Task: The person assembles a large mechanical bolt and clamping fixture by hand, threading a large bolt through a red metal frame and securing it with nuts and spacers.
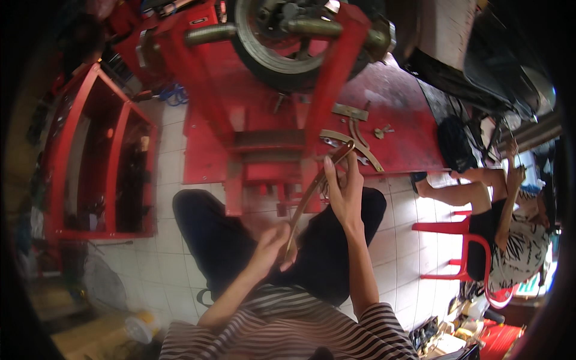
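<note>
A long curved metal strip (303, 203) slants across my lap, its upper end close to the edge of the red platform (408, 138). My right hand (344, 191) pinches the upper part between thumb and fingers. Near the lower end, my left hand (273, 243) is closed round the strip; motion smears it and its fingertips are partly hidden. Just beyond my right hand, similar curved strips (367, 155) and small metal parts (384, 130) lie on the platform.
A red metal stand (264, 141) rises between my knees, with a motorcycle wheel (282, 66) above it. A red open-framed cabinet (108, 162) stands at left. On the right, another person (510, 240) sits by a red plastic chair (447, 228). A dark vehicle part (480, 72) overhangs the far right.
</note>
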`<move>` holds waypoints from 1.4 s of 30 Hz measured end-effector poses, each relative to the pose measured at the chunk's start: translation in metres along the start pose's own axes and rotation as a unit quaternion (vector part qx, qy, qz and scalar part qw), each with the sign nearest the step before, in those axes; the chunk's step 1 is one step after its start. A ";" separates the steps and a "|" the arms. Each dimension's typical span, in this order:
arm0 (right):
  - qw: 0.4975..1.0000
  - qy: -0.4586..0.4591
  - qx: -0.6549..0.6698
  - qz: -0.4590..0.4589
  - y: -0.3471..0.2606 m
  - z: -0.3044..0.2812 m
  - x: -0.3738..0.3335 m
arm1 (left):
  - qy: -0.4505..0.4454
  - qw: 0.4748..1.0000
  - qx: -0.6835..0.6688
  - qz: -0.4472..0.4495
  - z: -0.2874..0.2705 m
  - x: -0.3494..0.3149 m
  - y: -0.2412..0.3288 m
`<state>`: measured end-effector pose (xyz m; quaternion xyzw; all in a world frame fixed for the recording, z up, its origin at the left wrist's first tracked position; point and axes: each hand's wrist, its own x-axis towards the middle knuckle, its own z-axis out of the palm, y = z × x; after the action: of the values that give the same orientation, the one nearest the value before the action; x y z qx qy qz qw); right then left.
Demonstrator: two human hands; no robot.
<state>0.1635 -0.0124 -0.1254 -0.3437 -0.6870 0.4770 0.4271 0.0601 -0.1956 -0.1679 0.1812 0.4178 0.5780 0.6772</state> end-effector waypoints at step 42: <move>0.910 -0.197 -0.183 -0.316 -0.055 0.115 0.088 | 0.117 0.751 0.367 0.537 -0.098 0.116 0.167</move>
<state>0.0202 0.0063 -0.0711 -0.0796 -0.9051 0.2414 0.3410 -0.1234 -0.0662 -0.1444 0.5415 0.5074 0.6652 0.0826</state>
